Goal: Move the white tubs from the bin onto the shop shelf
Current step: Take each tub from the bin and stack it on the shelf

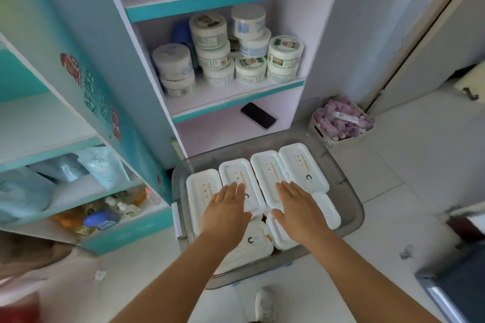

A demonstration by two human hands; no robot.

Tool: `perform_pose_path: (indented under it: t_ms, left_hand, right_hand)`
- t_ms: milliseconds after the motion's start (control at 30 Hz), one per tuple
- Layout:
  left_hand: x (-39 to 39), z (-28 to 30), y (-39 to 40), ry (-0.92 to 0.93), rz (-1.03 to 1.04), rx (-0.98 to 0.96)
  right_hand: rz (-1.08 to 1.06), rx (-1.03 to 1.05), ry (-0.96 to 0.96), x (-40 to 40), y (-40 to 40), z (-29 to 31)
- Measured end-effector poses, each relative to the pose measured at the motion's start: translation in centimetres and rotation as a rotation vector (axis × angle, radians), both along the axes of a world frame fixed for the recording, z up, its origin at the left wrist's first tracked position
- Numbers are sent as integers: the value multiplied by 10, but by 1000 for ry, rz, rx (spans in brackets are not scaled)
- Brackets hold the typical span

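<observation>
Both hands are flat with fingers straight over the white tubs (267, 173) in the bin (351, 207); left hand (227, 208), right hand (298, 207).

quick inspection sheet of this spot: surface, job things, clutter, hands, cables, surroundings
surface: pale tiled floor; grey bin sits on it before the shelf unit
job's things: white tubs lie flat in the bin, none lifted yet
clutter: black phone on the low shelf; round jars stacked on the shelf above
grippers: left hand and right hand flat over the tubs, fingers straight, gripping nothing
cables: nothing seen
surroundings: basket of pink tubes right of the unit; side shelves with pouches at left
</observation>
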State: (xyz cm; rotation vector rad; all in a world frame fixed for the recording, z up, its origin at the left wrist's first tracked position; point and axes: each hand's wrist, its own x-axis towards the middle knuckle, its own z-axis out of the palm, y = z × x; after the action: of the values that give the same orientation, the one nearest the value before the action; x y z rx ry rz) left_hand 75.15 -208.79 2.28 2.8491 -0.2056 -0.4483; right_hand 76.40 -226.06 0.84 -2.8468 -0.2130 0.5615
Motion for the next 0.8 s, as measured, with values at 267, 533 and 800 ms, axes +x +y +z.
perform_pose_path:
  t_ms: [267,533,800]
  left_hand:
    - [4,-53,-80,202,22,9]
    - [3,-103,-108,387,187,-84]
    - [4,-117,-111,364,341,-166]
  right_hand:
    - [-107,-15,107,18,-89,-49]
    - [-198,22,153,29,-118,-87]
    - [-264,-7,166,26,-129,-93]
